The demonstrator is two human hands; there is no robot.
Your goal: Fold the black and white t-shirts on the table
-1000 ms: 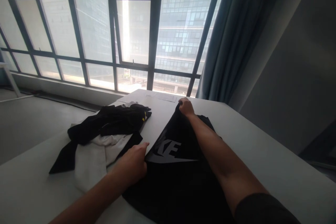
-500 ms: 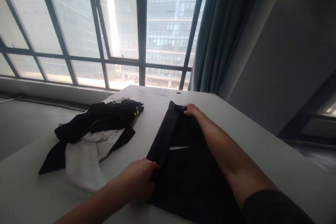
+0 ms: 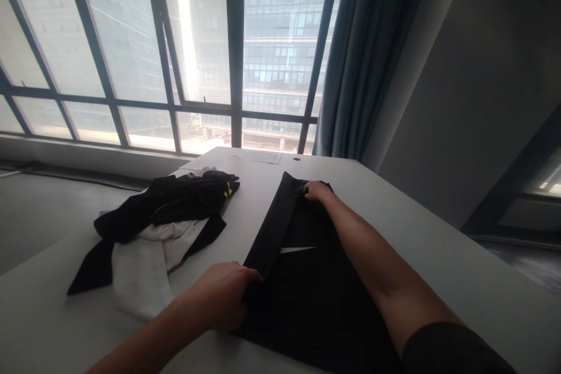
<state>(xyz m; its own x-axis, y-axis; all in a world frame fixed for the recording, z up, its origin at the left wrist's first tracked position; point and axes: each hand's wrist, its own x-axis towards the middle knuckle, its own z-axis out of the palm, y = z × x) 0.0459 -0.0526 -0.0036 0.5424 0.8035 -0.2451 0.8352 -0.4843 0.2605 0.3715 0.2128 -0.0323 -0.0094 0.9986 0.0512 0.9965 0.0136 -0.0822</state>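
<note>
White, smooth-topped bench (image 3: 429, 251) carries everything. On it, right of ctr. and running off the bottom of the view, lies a wide black cloth garment (image 3: 311, 304), w/ a long band turned over along its left side. Prob. light, soft & floppy, not fragile; may slide a bit on the slick top. Best holds, I'd say: both ends of that folded edge, kept taut so the layers don't slip. Bare right hand (image 3: 318, 191) has its fingers pinching the bunched far end; bare left hand (image 3: 232, 292) pinches the near end of the band, thumb & index on the fold.

Hard to make out: garment's near part is cut off, and black-on-black hides seams, layers & its exact type. Right forearm covers some of its right side. Loose heap of black and off-white clothes (image 3: 184, 204), well apart at left, is too tangled to count pcs. Fingertips partly hidden in cloth. Thin pale-grey pointed streak (image 3: 298, 250): prob. a print, partly covered by the band.
</note>
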